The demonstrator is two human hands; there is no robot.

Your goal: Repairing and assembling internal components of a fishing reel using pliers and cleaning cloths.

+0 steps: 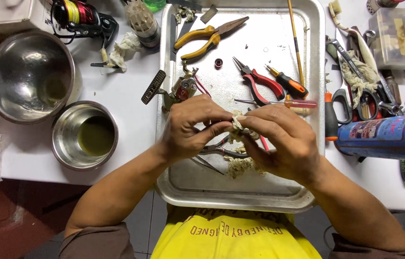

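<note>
- Pinching a small wad of off-white rag (237,125) between both hands, over the metal tray (313,86) on the white counter (126,96).
- Closing the left hand (188,127) grip on the wad's left end, thumb and forefinger tight.
- Wrapping the right hand (284,141) grip over the right end; both equally near, wad lying left to right.
- Lying beyond the knuckles: red pliers (260,84), yellow pliers (207,37).

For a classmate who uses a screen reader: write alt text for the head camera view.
Two bare hands, left hand and right hand, pinch a crumpled scrap of cloth between them over a metal tray holding pliers and screwdrivers. Two steel bowls sit at the left, a blue spray can at the right.
</note>
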